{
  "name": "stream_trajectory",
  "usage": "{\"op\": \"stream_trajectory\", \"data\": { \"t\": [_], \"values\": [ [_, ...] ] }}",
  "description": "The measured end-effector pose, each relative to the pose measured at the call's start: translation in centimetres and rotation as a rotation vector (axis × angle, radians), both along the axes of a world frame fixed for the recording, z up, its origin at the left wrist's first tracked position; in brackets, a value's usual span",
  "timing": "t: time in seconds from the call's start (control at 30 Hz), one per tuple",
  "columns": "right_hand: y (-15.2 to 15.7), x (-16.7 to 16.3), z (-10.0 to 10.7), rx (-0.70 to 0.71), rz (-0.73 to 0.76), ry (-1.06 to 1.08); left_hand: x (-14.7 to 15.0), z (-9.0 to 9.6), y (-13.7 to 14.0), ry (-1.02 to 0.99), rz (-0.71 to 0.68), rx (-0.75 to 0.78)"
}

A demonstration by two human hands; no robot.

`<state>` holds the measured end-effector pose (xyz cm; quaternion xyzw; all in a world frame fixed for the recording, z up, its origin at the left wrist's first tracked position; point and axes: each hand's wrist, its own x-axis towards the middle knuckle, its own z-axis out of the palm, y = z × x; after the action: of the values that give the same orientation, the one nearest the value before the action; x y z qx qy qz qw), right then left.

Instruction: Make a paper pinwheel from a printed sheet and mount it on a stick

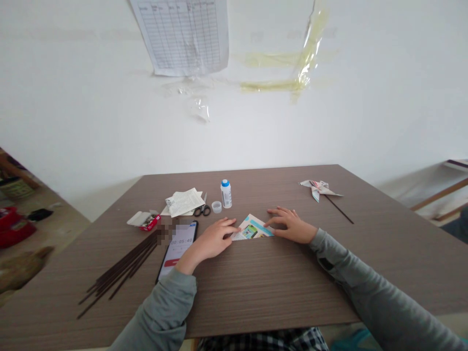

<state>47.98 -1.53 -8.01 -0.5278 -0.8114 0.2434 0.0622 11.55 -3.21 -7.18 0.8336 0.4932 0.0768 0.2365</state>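
Note:
A printed paper folded into a triangle lies on the brown table, its peak pointing away from me. My left hand rests at its left corner, fingers stretched out and touching the paper. At the right corner, my right hand has its fingers spread, with fingertips on the paper's edge. Just beyond the paper stand a white glue bottle with a blue top and a small clear cap. Black-handled scissors lie left of the cap, partly under paper pieces.
A paper pinwheel on a dark stick lies at the back right. On the left are a bundle of dark sticks, an open red box of small items and a phone showing a timer. A white wall rises behind the table.

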Motion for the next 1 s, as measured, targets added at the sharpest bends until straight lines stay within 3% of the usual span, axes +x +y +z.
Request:
{"op": "stream_trajectory", "data": {
  "t": [0.17, 0.3, 0.67, 1.0],
  "values": [
    [-1.6, -3.4, -0.8, 0.185, -0.096, -0.043, 2.4, 0.4, -1.5, 0.021, 0.116, 0.139],
    [-2.1, -5.2, -1.6, 0.254, -0.143, -0.064, 4.2, 0.4, -2.1, 0.050, 0.185, 0.221],
    [-2.3, -6.8, -1.4, 0.231, -0.242, -0.114, 6.0, 0.4, -2.5, 0.155, 0.285, 0.276],
    [-1.7, -5.2, -0.4, 0.160, -0.206, -0.060, 3.7, -0.2, -1.0, 0.058, 0.158, 0.200]
  ]
}}
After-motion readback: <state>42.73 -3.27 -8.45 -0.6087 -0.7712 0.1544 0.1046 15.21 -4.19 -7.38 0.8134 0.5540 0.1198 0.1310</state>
